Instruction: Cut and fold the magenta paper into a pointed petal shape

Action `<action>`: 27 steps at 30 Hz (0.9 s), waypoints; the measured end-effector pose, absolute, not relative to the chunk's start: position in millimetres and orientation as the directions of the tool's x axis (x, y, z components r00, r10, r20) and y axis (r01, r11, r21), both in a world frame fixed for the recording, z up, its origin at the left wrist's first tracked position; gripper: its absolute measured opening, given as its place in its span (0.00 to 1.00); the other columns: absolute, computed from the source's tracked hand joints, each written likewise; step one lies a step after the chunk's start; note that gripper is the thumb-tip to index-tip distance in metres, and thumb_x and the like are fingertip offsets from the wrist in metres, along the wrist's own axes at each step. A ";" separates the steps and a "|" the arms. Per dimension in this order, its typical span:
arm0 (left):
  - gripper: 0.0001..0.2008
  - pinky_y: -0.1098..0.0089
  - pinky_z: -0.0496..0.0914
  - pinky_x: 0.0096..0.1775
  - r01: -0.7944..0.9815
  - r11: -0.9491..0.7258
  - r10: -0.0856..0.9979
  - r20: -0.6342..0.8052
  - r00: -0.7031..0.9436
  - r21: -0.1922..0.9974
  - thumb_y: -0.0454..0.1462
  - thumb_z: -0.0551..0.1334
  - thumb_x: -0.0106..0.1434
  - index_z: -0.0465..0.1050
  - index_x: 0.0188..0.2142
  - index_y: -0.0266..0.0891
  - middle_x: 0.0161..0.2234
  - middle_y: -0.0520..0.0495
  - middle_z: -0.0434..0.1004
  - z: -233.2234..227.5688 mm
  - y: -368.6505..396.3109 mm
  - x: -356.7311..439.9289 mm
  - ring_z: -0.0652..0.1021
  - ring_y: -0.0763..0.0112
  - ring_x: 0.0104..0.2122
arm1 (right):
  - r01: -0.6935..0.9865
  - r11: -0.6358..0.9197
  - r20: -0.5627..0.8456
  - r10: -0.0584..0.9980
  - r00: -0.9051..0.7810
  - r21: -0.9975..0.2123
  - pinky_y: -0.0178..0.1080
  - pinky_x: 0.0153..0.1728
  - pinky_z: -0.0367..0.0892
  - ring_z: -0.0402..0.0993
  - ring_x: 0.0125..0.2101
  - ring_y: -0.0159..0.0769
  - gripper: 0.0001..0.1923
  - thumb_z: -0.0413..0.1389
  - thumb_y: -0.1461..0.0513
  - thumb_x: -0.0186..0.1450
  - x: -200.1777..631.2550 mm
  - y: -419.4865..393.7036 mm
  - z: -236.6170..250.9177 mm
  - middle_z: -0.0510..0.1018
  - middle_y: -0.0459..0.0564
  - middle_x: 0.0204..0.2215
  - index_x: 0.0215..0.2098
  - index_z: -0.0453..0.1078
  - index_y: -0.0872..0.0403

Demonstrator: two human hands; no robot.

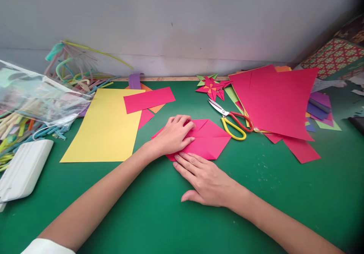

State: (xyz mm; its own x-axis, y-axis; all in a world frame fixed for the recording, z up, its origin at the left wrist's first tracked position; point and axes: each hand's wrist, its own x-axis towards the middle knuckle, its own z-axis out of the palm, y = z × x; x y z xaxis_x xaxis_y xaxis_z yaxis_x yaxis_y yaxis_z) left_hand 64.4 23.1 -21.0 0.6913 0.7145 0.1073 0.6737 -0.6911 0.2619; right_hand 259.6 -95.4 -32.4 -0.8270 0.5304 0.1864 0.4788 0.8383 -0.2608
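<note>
A folded pink paper (pixel 209 137) lies flat on the green table (pixel 159 216), with creases showing on its right half. My left hand (pixel 173 134) rests palm down on the paper's left part, fingers curled onto a fold. My right hand (pixel 203 178) lies flat on the table just below the paper, its fingertips touching the paper's lower edge. Neither hand lifts the paper.
Red-and-yellow scissors (pixel 233 121) lie right of the paper. A large yellow sheet (pixel 106 127) and pink strip (pixel 149 99) lie to the left, a stack of pink sheets (pixel 280 104) and a paper star (pixel 212 87) to the right. Plastic bag (pixel 36 90) and white case (pixel 24 168) sit far left.
</note>
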 end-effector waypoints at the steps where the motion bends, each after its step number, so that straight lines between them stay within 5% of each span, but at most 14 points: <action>1: 0.15 0.48 0.65 0.58 0.675 -0.689 0.716 0.107 0.689 0.262 0.45 0.59 0.74 0.70 0.54 0.42 0.62 0.37 0.68 -20.9 22.9 64.3 0.69 0.48 0.60 | 0.461 0.844 0.183 0.516 -0.837 -0.274 0.56 0.70 0.60 0.59 0.72 0.55 0.43 0.50 0.40 0.75 258.6 -97.2 -30.6 0.63 0.66 0.72 0.72 0.61 0.64; 7: 0.15 0.48 0.65 0.58 0.670 -0.693 0.711 0.100 0.696 0.266 0.46 0.57 0.74 0.69 0.54 0.42 0.63 0.36 0.67 -20.4 22.7 62.9 0.69 0.48 0.60 | 0.226 0.896 0.255 0.337 -0.906 -0.382 0.45 0.70 0.62 0.68 0.68 0.42 0.29 0.51 0.49 0.78 258.5 -94.0 -15.4 0.75 0.55 0.65 0.66 0.69 0.60; 10: 0.15 0.48 0.65 0.58 0.669 -0.696 0.709 0.102 0.698 0.261 0.46 0.58 0.74 0.69 0.54 0.42 0.63 0.36 0.67 -20.5 22.9 62.2 0.69 0.47 0.60 | 0.329 0.881 0.316 0.436 -0.842 -0.339 0.48 0.68 0.66 0.72 0.65 0.45 0.27 0.54 0.52 0.77 268.4 -83.1 -11.0 0.78 0.60 0.62 0.65 0.70 0.63; 14: 0.13 0.48 0.66 0.58 0.662 -0.697 0.707 0.106 0.700 0.275 0.45 0.58 0.74 0.70 0.53 0.42 0.62 0.36 0.68 -21.0 23.3 62.5 0.69 0.49 0.60 | 0.462 0.860 0.226 0.505 -0.833 -0.216 0.56 0.67 0.66 0.66 0.68 0.54 0.35 0.54 0.48 0.76 278.6 -73.7 -17.2 0.71 0.66 0.67 0.70 0.64 0.66; 19: 0.14 0.48 0.65 0.58 0.665 -0.700 0.705 0.105 0.701 0.261 0.45 0.58 0.74 0.70 0.52 0.41 0.62 0.36 0.67 -22.2 24.0 63.1 0.69 0.48 0.60 | 0.549 0.800 0.196 0.594 -0.780 -0.241 0.54 0.70 0.62 0.61 0.70 0.53 0.33 0.51 0.50 0.78 271.6 -81.7 -30.2 0.69 0.63 0.69 0.72 0.61 0.64; 27: 0.14 0.48 0.66 0.57 0.670 -0.693 0.710 0.092 0.698 0.266 0.46 0.58 0.74 0.70 0.53 0.42 0.63 0.36 0.67 -21.6 24.4 63.3 0.69 0.48 0.60 | 0.666 0.725 0.175 0.688 -0.704 -0.172 0.56 0.57 0.70 0.71 0.56 0.55 0.31 0.56 0.48 0.75 249.2 -90.6 -22.6 0.74 0.63 0.61 0.70 0.66 0.54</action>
